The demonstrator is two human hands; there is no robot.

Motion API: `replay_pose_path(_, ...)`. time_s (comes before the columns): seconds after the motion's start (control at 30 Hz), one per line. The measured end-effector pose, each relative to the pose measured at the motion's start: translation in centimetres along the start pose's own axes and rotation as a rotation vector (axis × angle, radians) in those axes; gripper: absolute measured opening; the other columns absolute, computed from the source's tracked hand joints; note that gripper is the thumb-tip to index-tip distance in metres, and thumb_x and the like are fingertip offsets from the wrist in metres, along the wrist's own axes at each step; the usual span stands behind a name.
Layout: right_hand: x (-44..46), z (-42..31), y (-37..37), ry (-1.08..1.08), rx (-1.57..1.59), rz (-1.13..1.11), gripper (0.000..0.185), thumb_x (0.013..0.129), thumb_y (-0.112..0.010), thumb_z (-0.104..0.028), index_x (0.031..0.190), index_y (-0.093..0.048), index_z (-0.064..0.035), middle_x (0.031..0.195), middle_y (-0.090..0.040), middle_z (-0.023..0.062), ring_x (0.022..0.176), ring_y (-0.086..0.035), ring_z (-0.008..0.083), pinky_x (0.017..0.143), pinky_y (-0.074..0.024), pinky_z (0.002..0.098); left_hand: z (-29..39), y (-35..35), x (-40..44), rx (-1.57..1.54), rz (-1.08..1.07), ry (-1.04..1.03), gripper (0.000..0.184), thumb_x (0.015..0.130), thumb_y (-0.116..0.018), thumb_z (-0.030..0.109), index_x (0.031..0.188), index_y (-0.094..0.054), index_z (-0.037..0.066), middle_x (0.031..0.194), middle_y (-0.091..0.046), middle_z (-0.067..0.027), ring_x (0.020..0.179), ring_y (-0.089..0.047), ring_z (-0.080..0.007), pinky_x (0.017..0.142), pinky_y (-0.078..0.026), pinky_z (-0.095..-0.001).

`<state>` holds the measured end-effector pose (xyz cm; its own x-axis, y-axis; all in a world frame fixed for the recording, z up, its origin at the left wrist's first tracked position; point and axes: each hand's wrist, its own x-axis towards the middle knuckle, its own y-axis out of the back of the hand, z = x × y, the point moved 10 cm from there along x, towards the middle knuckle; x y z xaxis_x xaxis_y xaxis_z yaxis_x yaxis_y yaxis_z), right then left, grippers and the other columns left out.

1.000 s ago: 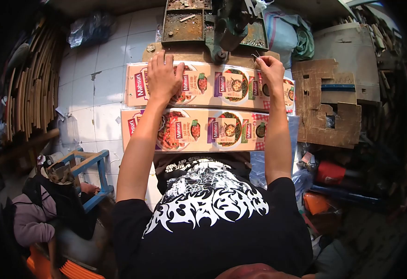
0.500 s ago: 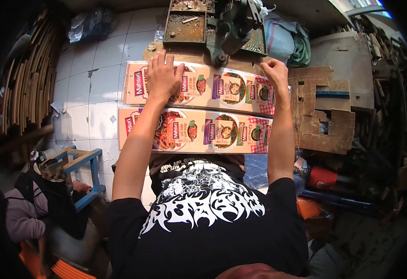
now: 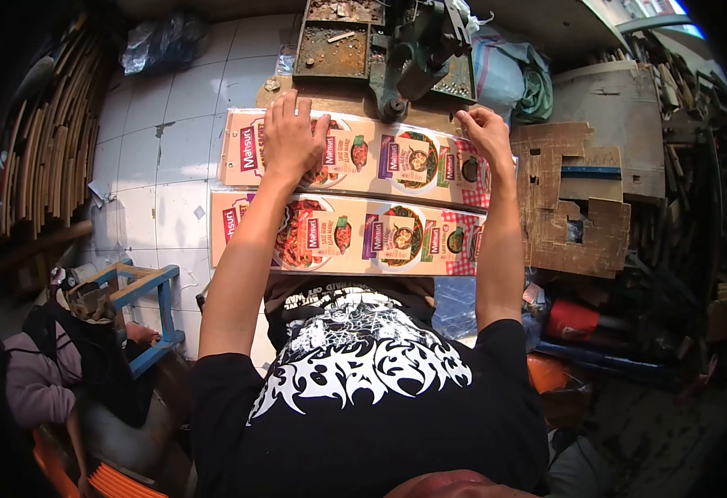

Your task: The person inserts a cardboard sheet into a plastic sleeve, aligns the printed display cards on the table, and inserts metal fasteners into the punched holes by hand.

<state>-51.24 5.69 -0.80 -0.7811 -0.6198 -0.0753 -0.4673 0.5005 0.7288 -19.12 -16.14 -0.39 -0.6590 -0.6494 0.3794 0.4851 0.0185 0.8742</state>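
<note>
Two long printed "Mahsuri" panels with food pictures lie one in front of the other. My left hand (image 3: pixel 293 137) rests with its fingers stretched over the left part of the far panel (image 3: pixel 369 170), near its back edge. At that panel's back right corner, my right hand (image 3: pixel 488 137) is pinched, thumb and forefinger together; a tiny dark thing may be at the fingertips, too small to name. The near panel (image 3: pixel 343 222) lies closest to my body, under my forearms. Just behind the far panel, between my hands, stands the dark green metal press (image 3: pixel 417 70).
Compartmented metal trays (image 3: pixel 330 54) with small bits flank the press. Cut cardboard (image 3: pixel 546 183) lies to the right. On the left are stacked boards (image 3: pixel 56 124) and a blue frame (image 3: pixel 160 307), with another person's sleeve (image 3: pixel 36 382) beside it. A sack (image 3: pixel 496 70) sits behind.
My right hand has shifted slightly left along the far panel's back edge. The left hand and both panels stay nearly where they were.
</note>
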Motion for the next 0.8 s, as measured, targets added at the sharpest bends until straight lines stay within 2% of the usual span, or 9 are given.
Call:
replay_pose_path(0.17,-0.3,-0.5,0.4,0.086,-0.068,-0.019,0.028,0.086,-0.081,-0.029,0.098,-0.078,-0.0036,0.092,-0.077,0.0144,0.086,-0.075,0.0234,0.079,-0.0575,0.0352,0.0,0.0,0.0,0.009,0.002,-0.002,0.051,0.096,-0.061,0.043,0.124,-0.064,0.0,0.138,-0.057,-0.0217,0.135,-0.048,-0.0371,0.118,-0.033,-0.0497)
replay_pose_path(0.23,-0.6,-1.5,0.7,0.23,-0.162,0.054,0.03,0.083,-0.082,-0.028,0.102,-0.077,-0.0052,0.102,-0.077,0.0166,0.095,-0.075,0.0294,0.085,-0.0576,0.038,0.0,-0.1,0.0,0.01,-0.001,0.0,0.051,0.096,-0.061,0.043,0.125,-0.064,0.0,0.138,-0.057,-0.0217,0.135,-0.048,-0.037,0.118,-0.033,-0.0495)
replay_pose_path(0.33,-0.6,-1.2,-0.5,0.216,-0.221,0.011,0.032,0.082,-0.082,-0.026,0.106,-0.077,-0.0061,0.106,-0.075,0.0178,0.1,-0.073,0.0331,0.089,-0.0567,0.0411,0.0,0.0,-0.1,0.007,0.0,0.002,0.052,0.096,-0.06,0.043,0.125,-0.064,0.0,0.139,-0.057,-0.0218,0.135,-0.048,-0.0369,0.118,-0.033,-0.0494)
replay_pose_path(0.6,-1.0,-2.8,-0.8,0.267,-0.397,0.06,0.03,0.083,-0.079,-0.026,0.103,-0.075,-0.0041,0.103,-0.074,0.0194,0.1,-0.071,0.0354,0.089,-0.0556,0.0452,0.0,-0.1,0.0,0.027,0.005,0.006,0.052,0.095,-0.061,0.043,0.124,-0.064,0.0,0.138,-0.057,-0.0215,0.134,-0.049,-0.0365,0.117,-0.034,-0.0492)
replay_pose_path(0.8,-1.6,-5.3,-1.6,0.444,-0.642,0.038,0.018,0.083,-0.07,-0.017,0.095,-0.074,-0.0057,0.1,-0.075,0.0176,0.092,-0.072,0.0379,0.081,-0.0582,0.0455,0.1,0.2,-0.1,0.029,0.016,0.001,0.052,0.095,-0.062,0.043,0.123,-0.065,0.0,0.138,-0.058,-0.0213,0.134,-0.049,-0.0357,0.117,-0.035,-0.0486)
